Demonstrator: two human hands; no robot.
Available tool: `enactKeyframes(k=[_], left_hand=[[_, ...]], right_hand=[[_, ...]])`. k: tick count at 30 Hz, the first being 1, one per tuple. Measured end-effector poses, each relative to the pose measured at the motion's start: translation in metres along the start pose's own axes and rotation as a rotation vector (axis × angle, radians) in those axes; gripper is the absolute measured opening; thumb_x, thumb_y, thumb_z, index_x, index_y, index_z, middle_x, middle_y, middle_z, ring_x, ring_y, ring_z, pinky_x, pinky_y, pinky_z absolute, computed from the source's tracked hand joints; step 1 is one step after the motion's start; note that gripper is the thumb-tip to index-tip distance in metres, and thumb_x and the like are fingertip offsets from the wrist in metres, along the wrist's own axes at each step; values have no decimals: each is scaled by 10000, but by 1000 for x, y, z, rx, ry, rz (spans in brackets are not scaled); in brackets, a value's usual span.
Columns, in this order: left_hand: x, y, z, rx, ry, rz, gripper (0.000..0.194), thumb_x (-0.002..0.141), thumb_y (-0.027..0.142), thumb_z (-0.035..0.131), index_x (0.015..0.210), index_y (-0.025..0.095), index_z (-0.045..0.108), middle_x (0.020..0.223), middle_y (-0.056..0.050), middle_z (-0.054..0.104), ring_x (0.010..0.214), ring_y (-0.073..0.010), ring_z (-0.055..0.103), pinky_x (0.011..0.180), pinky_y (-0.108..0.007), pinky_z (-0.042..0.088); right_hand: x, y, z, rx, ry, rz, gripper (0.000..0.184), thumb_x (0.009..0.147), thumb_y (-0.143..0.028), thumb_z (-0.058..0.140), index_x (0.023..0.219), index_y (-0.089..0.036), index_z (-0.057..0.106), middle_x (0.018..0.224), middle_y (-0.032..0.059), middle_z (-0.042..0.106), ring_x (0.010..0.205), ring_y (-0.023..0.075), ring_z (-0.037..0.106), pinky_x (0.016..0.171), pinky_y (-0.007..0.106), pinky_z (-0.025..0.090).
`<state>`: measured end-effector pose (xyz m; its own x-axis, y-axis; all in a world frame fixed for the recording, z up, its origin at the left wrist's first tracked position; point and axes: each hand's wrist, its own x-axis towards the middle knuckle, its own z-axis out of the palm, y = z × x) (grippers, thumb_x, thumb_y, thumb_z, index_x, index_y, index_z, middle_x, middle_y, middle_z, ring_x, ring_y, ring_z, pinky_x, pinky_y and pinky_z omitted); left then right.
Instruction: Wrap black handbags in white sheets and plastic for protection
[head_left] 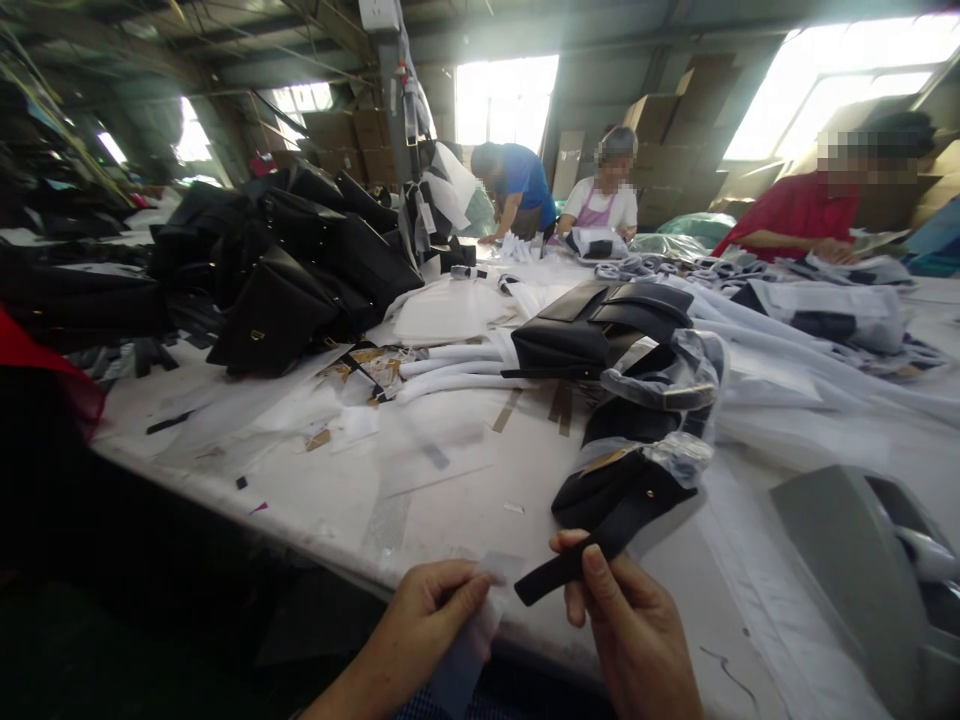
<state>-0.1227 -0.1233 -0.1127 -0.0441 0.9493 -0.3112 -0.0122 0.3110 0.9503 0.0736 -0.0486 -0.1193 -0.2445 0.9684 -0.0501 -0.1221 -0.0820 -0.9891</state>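
Observation:
Between thumb and fingers, my left hand (435, 610) pinches a thin, whitish translucent sheet (469, 655) that hangs down past the table's front edge. My right hand (626, 620) grips a black strap (551, 578) near its free end, thumb on top. That strap runs back to a black handbag (600, 485) lying on the table just beyond the hand. Clear plastic wrap (679, 458) covers some of the bag's fittings. Behind it, another black bag (570, 330) lies on its side, and a plastic-wrapped handle with a buckle (675, 395) sits close by.
A large pile of black handbags (300, 260) stands at the left. A grey tape dispenser (847, 570) is on the right. White sheets and wrapping (442, 310) cover much of the table (315, 520). Several people work across the table, one in a blue shirt (525, 180).

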Motion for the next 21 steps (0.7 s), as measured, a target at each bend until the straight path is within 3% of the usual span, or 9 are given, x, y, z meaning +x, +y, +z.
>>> enactKeyframes(k=[3,5,9,14,21], left_hand=[[0,4,0,57,-16,132,400,914,521,581,914,174,780,908,-61,718,876,-211,641,794,-270,465],[2,3,-1,37,-7,129,351,901,482,616,957,182,790,966,-70,727,929,-224,635,828,-274,456],[4,-3,1,-34,-1,52,344,865,478,668,964,168,780,898,-66,735,828,-201,625,750,-260,453],[5,-7,3,0,67,9,477,870,584,614,737,142,735,627,1,585,610,-127,487,595,-228,383],[5,-1,0,-26,132,-8,418,834,545,672,882,148,792,781,-57,717,712,-178,589,631,-240,412]], right_hand=[[-1,-4,3,-1,24,-9,413,849,-547,689,1007,-176,777,584,21,623,706,211,610,859,391,481],[-1,-8,5,-2,42,-20,422,829,-559,705,980,-173,784,555,19,611,696,218,619,818,388,501],[-2,-12,8,-1,63,-23,426,823,-572,706,960,-177,788,538,12,601,644,198,606,790,377,511],[-1,-12,9,5,73,-22,436,800,-579,727,952,-176,793,535,12,602,617,187,593,773,374,520],[-2,-12,8,7,68,-2,440,803,-577,723,945,-166,792,521,5,590,558,170,557,736,364,520]])
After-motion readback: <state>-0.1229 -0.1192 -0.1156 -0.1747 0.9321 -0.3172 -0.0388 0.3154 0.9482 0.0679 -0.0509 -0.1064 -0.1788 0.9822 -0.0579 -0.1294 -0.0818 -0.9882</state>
